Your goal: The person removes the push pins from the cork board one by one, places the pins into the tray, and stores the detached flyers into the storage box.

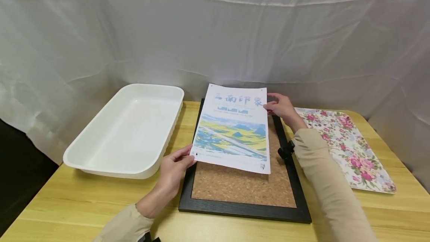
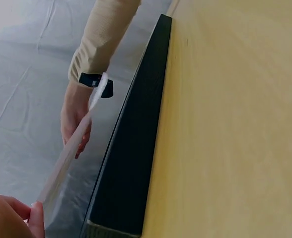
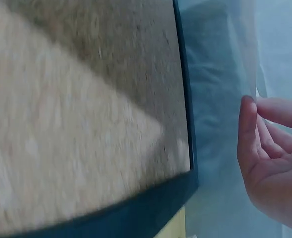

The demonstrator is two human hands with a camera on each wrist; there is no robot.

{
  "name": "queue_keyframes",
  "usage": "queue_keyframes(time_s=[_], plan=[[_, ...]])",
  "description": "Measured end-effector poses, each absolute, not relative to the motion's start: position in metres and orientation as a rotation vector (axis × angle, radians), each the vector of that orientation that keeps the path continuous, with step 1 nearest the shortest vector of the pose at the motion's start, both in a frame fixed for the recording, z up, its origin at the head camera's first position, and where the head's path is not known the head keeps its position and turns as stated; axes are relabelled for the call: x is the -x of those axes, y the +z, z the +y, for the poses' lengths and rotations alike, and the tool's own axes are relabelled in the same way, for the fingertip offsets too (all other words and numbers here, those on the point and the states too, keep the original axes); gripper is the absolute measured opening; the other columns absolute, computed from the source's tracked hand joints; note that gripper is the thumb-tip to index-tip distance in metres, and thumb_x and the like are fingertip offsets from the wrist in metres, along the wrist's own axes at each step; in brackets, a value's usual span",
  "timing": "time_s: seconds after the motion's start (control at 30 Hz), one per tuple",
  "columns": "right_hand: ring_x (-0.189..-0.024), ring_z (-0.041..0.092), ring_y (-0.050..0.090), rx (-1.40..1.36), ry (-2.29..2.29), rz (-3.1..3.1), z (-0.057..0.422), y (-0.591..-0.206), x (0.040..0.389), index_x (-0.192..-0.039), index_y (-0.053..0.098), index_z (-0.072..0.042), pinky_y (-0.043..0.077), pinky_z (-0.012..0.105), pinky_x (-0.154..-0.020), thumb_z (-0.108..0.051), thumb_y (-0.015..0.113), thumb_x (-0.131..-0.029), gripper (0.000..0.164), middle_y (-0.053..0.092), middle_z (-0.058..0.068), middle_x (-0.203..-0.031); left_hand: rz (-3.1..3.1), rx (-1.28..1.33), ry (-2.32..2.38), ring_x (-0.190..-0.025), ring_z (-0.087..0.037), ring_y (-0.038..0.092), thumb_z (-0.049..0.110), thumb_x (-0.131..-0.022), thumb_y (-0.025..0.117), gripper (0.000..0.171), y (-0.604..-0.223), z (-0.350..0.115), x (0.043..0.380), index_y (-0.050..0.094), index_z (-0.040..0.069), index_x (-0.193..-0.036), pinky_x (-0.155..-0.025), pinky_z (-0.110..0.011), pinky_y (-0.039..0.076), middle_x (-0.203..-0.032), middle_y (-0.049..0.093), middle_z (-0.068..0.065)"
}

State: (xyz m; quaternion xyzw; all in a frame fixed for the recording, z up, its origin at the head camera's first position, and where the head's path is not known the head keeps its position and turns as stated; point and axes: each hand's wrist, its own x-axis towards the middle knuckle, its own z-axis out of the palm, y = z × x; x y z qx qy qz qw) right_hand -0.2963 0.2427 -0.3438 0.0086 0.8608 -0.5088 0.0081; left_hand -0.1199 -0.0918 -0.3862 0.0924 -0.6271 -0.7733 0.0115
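Observation:
A printed poster (image 1: pixel 235 130) with a yellow and blue landscape and Chinese characters is held above a black-framed cork board (image 1: pixel 242 189). My left hand (image 1: pixel 174 169) pinches its lower left corner between thumb and fingers. The right hand (image 1: pixel 281 107) pinches the right edge near the top. In the left wrist view the poster (image 2: pixel 69 148) appears nearly edge-on, raised over the frame's side (image 2: pixel 131 134). In the right wrist view the right hand (image 3: pixel 272 153) has thumb and forefinger together on the sheet, and the poster's shadow falls across the cork (image 3: pixel 76 134).
A white plastic tray (image 1: pixel 117 133) stands to the left of the board on the wooden table (image 1: pixel 80 201). To the right lies a floral tray (image 1: pixel 356 148), partly behind my right forearm. A grey-white cloth (image 1: pixel 215 29) hangs behind the table.

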Motion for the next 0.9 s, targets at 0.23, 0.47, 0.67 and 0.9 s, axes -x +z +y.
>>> queue_keyframes(time_s=[0.23,0.47,0.67,0.9], plan=[[-0.093,0.027,0.059,-0.153,-1.66,2.672,0.229,-0.342,0.299,-0.145,0.04,0.0,0.048,0.046,-0.092,-0.01,0.058,-0.097,0.053,0.058,0.025,-0.116,-1.949,-0.249,-2.363,-0.083,-0.011,0.057,-0.013,-0.085,0.059,0.039,-0.378,-0.097,0.119,0.06,-0.01,-0.124,-0.077,-0.022,0.053,-0.103,0.057,-0.015],[-0.085,0.022,0.06,-0.151,-1.726,2.668,0.217,-0.334,0.299,-0.143,0.043,0.001,0.049,0.045,-0.091,-0.007,0.056,-0.097,0.049,0.059,0.025,-0.115,-1.911,-0.245,-2.383,-0.089,-0.008,0.058,-0.012,-0.087,0.06,0.039,-0.369,-0.106,0.119,0.058,-0.011,-0.126,-0.079,-0.02,0.052,-0.106,0.06,-0.015],[-0.087,0.022,0.061,-0.14,-1.719,2.661,0.212,-0.331,0.301,-0.144,0.044,-0.002,0.049,0.045,-0.092,-0.008,0.057,-0.096,0.05,0.06,0.024,-0.115,-1.852,-0.276,-2.468,-0.091,-0.008,0.058,-0.014,-0.087,0.058,0.042,-0.363,-0.111,0.116,0.055,-0.012,-0.128,-0.083,-0.022,0.051,-0.104,0.06,-0.011],[-0.095,0.026,0.061,-0.128,-1.761,2.62,0.205,-0.327,0.303,-0.145,0.044,-0.005,0.046,0.047,-0.095,-0.009,0.057,-0.097,0.051,0.059,0.024,-0.12,-1.858,-0.318,-2.496,-0.094,-0.011,0.056,-0.014,-0.088,0.057,0.044,-0.354,-0.121,0.114,0.052,-0.011,-0.131,-0.087,-0.025,0.05,-0.101,0.056,-0.007]])
